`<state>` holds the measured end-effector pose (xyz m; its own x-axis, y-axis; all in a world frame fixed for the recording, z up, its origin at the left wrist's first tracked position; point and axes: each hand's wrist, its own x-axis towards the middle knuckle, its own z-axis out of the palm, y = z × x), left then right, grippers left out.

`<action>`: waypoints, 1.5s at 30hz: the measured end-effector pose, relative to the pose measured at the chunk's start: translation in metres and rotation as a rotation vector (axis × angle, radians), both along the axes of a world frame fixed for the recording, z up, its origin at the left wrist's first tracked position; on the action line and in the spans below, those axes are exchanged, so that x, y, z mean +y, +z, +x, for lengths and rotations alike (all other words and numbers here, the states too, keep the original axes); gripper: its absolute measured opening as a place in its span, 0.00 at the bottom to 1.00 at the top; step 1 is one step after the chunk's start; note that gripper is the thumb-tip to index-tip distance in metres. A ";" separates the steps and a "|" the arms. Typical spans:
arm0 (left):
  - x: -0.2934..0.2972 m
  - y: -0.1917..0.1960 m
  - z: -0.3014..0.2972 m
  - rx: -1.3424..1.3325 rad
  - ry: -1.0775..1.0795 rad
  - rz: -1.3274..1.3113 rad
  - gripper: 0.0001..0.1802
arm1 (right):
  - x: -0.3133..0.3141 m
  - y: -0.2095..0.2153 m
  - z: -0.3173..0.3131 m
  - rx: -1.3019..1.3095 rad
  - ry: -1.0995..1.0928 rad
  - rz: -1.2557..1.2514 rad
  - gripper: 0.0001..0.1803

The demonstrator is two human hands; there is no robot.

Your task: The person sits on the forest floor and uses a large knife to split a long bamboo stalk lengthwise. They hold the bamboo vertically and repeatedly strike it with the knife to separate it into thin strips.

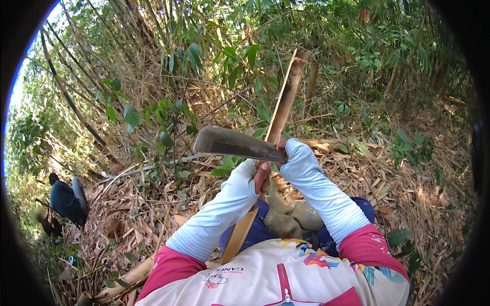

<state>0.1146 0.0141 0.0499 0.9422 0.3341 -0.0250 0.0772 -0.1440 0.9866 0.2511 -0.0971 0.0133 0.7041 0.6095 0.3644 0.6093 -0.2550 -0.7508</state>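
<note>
A half-split length of bamboo [287, 99] slants up and away in front of me, its hollow inner side showing. My left hand [262, 178] is closed round its middle, and the lower end passes under my left forearm beside my lap. Just above, my right hand [283, 149] grips a machete, its handle hidden in the fist. The broad dark machete blade [232, 143] points left and crosses in front of the bamboo. Whether the edge bites into the bamboo, I cannot tell. Pale blue sleeves cover both wrists and part of each hand.
Dry leaves and bamboo litter [153, 214] cover the ground around my legs. A thick bamboo pole [127, 278] lies at the lower left. Further left, another person [68, 200] in dark clothes is bent low. Leafy shrubs [163, 117] and dense bamboo stand ahead.
</note>
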 end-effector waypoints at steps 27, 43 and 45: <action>0.063 -0.066 0.040 0.062 0.062 -0.292 0.17 | 0.074 -0.040 0.037 -0.094 -0.167 -0.257 0.13; 0.087 -0.110 0.057 0.058 -0.369 -0.993 0.12 | 0.075 -0.042 0.050 -0.519 -0.287 -0.154 0.17; 0.089 -0.122 0.060 0.017 -0.476 -1.094 0.12 | 0.076 -0.037 0.058 -0.535 -0.280 -0.306 0.17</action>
